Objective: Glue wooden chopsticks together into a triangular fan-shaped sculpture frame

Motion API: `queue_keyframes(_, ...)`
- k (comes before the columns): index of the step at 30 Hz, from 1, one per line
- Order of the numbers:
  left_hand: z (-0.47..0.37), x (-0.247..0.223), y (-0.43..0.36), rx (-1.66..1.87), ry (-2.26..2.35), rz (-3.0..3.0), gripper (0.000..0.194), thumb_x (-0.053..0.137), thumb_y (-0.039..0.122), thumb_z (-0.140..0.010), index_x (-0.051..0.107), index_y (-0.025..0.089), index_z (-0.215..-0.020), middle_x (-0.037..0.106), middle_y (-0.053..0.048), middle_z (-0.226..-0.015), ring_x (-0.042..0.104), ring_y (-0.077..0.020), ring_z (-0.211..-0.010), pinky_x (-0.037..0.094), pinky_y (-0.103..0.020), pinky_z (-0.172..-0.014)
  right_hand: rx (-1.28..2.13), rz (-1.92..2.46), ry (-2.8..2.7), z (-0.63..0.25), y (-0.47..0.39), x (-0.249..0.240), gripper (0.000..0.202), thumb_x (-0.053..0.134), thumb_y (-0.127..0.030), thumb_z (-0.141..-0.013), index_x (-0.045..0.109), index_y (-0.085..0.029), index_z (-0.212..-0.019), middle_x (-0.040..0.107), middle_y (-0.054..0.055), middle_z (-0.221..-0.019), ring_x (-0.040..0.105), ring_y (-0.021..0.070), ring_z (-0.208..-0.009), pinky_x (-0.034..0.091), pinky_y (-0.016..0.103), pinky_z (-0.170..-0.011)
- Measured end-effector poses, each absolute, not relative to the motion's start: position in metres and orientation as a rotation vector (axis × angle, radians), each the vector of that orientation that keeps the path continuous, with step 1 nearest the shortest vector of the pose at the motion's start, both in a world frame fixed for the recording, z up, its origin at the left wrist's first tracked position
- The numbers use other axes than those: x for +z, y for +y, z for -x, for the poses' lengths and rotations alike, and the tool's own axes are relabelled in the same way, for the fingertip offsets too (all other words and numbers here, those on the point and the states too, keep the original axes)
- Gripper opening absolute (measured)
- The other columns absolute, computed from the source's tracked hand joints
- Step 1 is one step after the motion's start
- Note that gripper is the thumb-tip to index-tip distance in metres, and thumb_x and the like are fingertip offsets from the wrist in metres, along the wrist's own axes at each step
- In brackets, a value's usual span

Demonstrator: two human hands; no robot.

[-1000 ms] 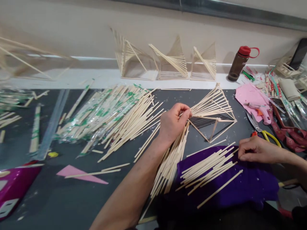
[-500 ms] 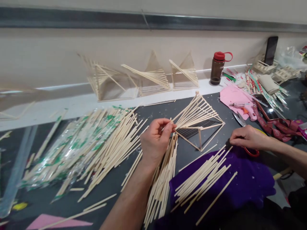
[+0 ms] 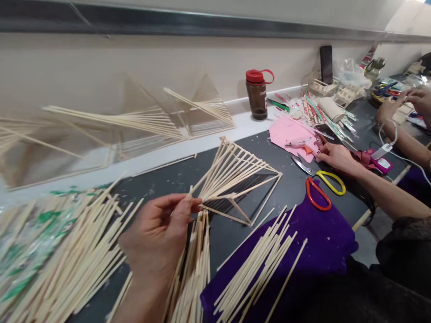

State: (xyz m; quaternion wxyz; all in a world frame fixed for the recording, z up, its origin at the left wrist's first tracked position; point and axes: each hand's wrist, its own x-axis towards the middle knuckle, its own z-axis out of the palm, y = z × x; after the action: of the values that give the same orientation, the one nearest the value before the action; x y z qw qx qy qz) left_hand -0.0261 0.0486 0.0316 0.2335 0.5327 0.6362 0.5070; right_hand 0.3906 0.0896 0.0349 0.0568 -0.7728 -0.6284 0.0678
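Your left grip (image 3: 158, 229) is pinched closed on the near corner of the stick frame (image 3: 235, 174) just beyond it, where light, steady pressure should spare the joints; your right grip (image 3: 338, 158), its opening unclear, is at the glue gun (image 3: 308, 143).

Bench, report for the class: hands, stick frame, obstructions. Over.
Left hand pinching at stick frame's left corner. Right hand at glue gun, grip unclear. Frame on table. Open scissors close by right hand.
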Motion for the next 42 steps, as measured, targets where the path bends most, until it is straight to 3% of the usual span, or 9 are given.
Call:
queue_keyframes(6,0.024,0.03,0.046,1.356,1.791,-1.457,0.031,0.069,0.043,-0.075,0.069,0.018,-0.094,0.076,-0.002,-0.072,0.073,-0.0161,-0.065,0.056,-0.022,-0.058,0.194,2.401,-1.96,-0.381,0.117,0.031,0.044,0.062,-0.055,-0.082,0.071,-0.017,-0.105,0.075,0.011,-0.105,0.068,0.0255,-0.094,0.04,0.028,-0.066)
queue_keyframes(10,0.023,0.034,0.043,1.355,1.759,-1.455,0.029,0.069,0.041,-0.077,0.069,0.017,-0.093,0.076,-0.002,-0.073,0.073,-0.0154,-0.064,0.057,-0.023,-0.06,0.415,2.295,-1.696,-0.387,0.124,0.034,0.031,0.07,-0.047,-0.072,0.067,-0.017,-0.08,0.071,0.005,-0.08,0.064,0.0188,-0.073,0.039,0.028,-0.061)
queue_keyframes(13,0.023,0.035,0.042,1.37,1.733,-1.447,0.028,0.068,0.04,-0.078,0.068,0.017,-0.094,0.076,-0.002,-0.074,0.073,-0.0147,-0.065,0.058,-0.023,-0.061,0.66,1.981,-1.349,-0.387,0.115,0.038,0.032,0.075,-0.042,-0.062,0.06,-0.019,-0.079,0.063,-0.001,-0.067,0.056,0.0137,-0.06,0.039,0.026,-0.058)
queue_keyframes(18,0.026,0.032,0.041,1.364,1.72,-1.434,0.028,0.069,0.04,-0.079,0.067,0.017,-0.094,0.077,-0.002,-0.076,0.073,-0.0146,-0.066,0.058,-0.023,-0.062,0.963,1.62,-1.144,-0.371,0.097,0.046,0.042,0.079,-0.038,-0.053,0.061,-0.017,-0.083,0.058,-0.004,-0.065,0.046,0.009,-0.052,0.033,0.024,-0.052)
queue_keyframes(25,0.028,0.03,0.041,1.347,1.751,-1.48,0.029,0.069,0.043,-0.08,0.068,0.018,-0.095,0.077,-0.002,-0.075,0.073,-0.0146,-0.066,0.058,-0.024,-0.064,1.007,1.788,-1.208,-0.375,0.084,0.055,0.03,0.08,-0.038,-0.06,0.06,-0.017,-0.067,0.049,-0.005,-0.055,0.039,0.0072,-0.048,0.024,0.024,-0.048)
queue_keyframes(31,0.027,0.03,0.04,1.358,1.747,-1.471,0.029,0.07,0.043,-0.079,0.069,0.018,-0.094,0.076,-0.001,-0.073,0.073,-0.0156,-0.066,0.059,-0.024,-0.063,0.961,1.436,-1.04,-0.361,0.064,0.075,0.021,0.072,-0.027,-0.065,0.062,-0.021,-0.082,0.064,-0.002,-0.066,0.054,0.0108,-0.055,0.038,0.023,-0.05)
queue_keyframes(36,0.024,0.034,0.035,1.355,1.72,-1.509,0.03,0.071,0.046,-0.079,0.07,0.02,-0.093,0.075,0.0,-0.072,0.073,-0.016,-0.066,0.059,-0.025,-0.064,1.374,1.267,-1.125,-0.333,0.048,0.085,0.026,0.072,-0.031,-0.068,0.068,-0.016,-0.09,0.067,0.003,-0.066,0.057,0.0124,-0.053,0.04,0.023,-0.048)
queue_keyframes(42,0.028,0.034,0.032,1.326,1.785,-1.63,0.033,0.071,0.054,-0.08,0.072,0.024,-0.091,0.075,0.002,-0.074,0.072,-0.0168,-0.067,0.057,-0.027,-0.067,1.403,1.196,-1.212,-0.314,0.04,0.077,0.032,0.08,-0.042,-0.071,0.07,-0.017,-0.088,0.073,0.006,-0.079,0.059,0.0119,-0.055,0.044,0.023,-0.05)
